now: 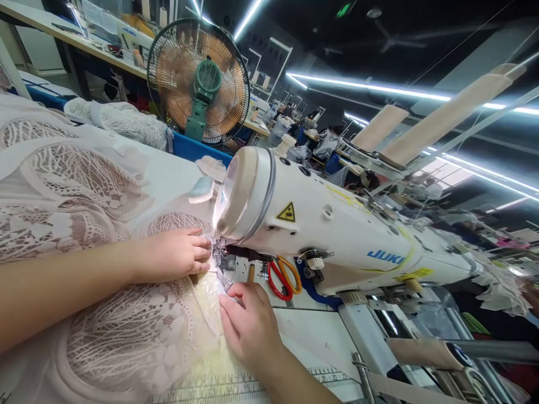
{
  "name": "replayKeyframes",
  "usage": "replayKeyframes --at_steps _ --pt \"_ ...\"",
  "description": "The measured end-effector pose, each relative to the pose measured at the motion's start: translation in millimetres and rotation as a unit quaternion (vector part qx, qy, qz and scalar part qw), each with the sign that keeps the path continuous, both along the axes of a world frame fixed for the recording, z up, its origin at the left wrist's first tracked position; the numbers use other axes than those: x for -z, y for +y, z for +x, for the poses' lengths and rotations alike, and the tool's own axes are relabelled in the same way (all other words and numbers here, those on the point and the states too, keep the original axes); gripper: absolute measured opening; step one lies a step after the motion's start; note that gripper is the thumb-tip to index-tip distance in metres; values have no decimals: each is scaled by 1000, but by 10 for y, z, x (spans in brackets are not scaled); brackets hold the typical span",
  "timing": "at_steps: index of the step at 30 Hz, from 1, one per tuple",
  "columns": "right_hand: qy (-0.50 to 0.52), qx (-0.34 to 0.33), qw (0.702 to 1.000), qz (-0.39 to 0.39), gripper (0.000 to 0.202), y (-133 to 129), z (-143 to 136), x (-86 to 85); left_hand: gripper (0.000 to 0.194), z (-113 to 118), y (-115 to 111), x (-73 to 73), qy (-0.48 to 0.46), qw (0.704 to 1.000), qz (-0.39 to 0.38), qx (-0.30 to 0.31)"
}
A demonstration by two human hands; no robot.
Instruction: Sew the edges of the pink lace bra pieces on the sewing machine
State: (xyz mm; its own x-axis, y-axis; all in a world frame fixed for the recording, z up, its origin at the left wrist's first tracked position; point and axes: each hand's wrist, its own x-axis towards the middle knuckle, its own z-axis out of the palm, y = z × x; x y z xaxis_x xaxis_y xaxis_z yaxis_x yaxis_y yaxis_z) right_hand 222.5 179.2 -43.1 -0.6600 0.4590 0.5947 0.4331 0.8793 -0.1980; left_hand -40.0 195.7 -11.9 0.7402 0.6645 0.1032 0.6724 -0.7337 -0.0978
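The lace [84, 191] is pale cream with an openwork pattern of leaves and fine net. The sewing machine [337, 235] is off-white, with blue letters, a yellow and black warning triangle [286, 212] and yellow stickers. The scissors [283, 279] have one red handle and one orange handle. The fan [199, 81] has a black grille, orange blades and a green body. The thread cones [442, 118] are beige. The table [320, 331] is white, with a black ruler scale [236, 388] printed on it.

2 hands [177, 255], 1 sewing mach. [337, 230], 1 fan [197, 78], 1 pr scissors [284, 278], 2 thread cones [379, 128].
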Motion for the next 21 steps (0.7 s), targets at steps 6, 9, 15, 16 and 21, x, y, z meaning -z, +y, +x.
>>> replayKeyframes --at_steps 6,9,15,16,21 --pt "7 -2 1000 -8 17 8 11 -11 37 -26 103 -92 8 997 -63 -41" --pt "6 -5 1000 -18 15 8 13 -13 37 -53 160 -77 -24 995 -79 -54" --pt "7 -4 1000 -20 15 8 6 -16 38 -118 261 -63 -24 995 -66 -73" --pt "8 -5 1000 -22 15 12 8 -18 39 -134 266 -79 -16 995 -59 -77" --pt "18 -18 998 -58 16 24 40 -37 36 -103 104 -179 -82 994 13 -74"
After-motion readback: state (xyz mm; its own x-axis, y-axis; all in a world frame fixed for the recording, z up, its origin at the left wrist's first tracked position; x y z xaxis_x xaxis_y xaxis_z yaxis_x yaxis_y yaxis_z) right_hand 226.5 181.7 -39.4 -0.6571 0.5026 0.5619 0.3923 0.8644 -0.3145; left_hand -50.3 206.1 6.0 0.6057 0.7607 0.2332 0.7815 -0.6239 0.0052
